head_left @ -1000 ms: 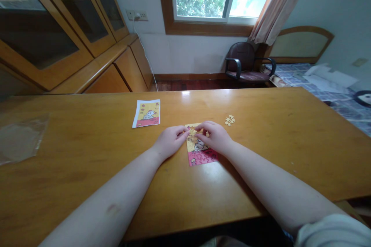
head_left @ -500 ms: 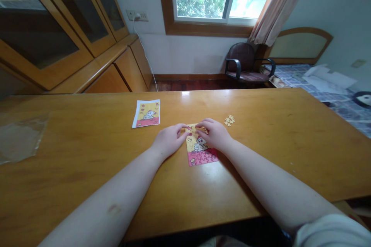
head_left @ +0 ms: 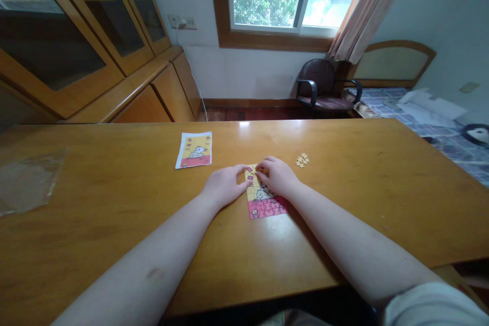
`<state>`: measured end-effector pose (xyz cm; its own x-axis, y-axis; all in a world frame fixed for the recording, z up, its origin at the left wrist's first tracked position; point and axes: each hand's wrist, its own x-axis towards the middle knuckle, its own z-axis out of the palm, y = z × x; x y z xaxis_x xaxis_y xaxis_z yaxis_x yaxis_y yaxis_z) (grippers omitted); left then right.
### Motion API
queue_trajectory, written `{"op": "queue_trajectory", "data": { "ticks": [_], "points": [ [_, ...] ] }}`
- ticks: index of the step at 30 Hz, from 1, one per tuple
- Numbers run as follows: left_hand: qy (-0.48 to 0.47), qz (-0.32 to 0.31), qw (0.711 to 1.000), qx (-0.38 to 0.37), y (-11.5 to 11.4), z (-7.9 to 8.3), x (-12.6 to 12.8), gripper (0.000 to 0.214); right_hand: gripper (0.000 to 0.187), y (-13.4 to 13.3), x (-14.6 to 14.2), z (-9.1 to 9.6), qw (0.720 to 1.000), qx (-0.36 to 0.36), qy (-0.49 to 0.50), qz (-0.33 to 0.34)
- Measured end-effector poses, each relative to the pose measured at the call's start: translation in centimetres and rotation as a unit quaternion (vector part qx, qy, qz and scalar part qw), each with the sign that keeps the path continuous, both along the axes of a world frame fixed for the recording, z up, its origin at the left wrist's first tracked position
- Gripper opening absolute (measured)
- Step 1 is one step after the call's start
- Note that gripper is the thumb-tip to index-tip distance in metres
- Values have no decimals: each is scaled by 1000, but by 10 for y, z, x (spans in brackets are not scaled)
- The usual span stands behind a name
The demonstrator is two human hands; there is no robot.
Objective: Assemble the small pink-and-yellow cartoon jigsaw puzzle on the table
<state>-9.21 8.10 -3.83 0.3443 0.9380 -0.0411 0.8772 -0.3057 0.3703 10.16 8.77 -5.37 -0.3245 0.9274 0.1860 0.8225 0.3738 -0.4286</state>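
Note:
A small jigsaw puzzle (head_left: 265, 201), yellow above and pink below with a cartoon animal, lies on the wooden table (head_left: 114, 204) in front of me. My left hand (head_left: 225, 186) rests against its left edge, fingers curled and together. My right hand (head_left: 277, 175) covers its upper right part, fingertips pinched on the top rows; whether a piece is between them is hidden. A few loose yellow puzzle pieces (head_left: 302, 160) lie just right of my right hand. A printed reference picture (head_left: 194, 150) of the same image lies to the upper left.
A clear plastic bag (head_left: 26, 183) lies at the table's far left. Wooden cabinets with glass doors (head_left: 76, 35) stand on the left. Beyond the table are an office chair (head_left: 324, 86), a window and a bed (head_left: 431, 122).
Both hands have shifted slightly along the top of the puzzle; the right fingertips have moved a little left. The camera has tilted slightly.

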Motion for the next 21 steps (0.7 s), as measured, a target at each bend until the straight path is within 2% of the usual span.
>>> {"op": "queue_trajectory", "data": {
  "ticks": [6,13,21],
  "points": [
    [14,1,1000,-10,-1,2,0,50,20,0,1,1,1000,7,-3,-6],
    [22,-13,1000,-4,-1,0,-1,49,22,-8,6,3,996,38,-17,74],
    [31,-13,999,-14,-1,-1,-1,51,22,-8,6,4,996,35,-26,83]
  ]
}}
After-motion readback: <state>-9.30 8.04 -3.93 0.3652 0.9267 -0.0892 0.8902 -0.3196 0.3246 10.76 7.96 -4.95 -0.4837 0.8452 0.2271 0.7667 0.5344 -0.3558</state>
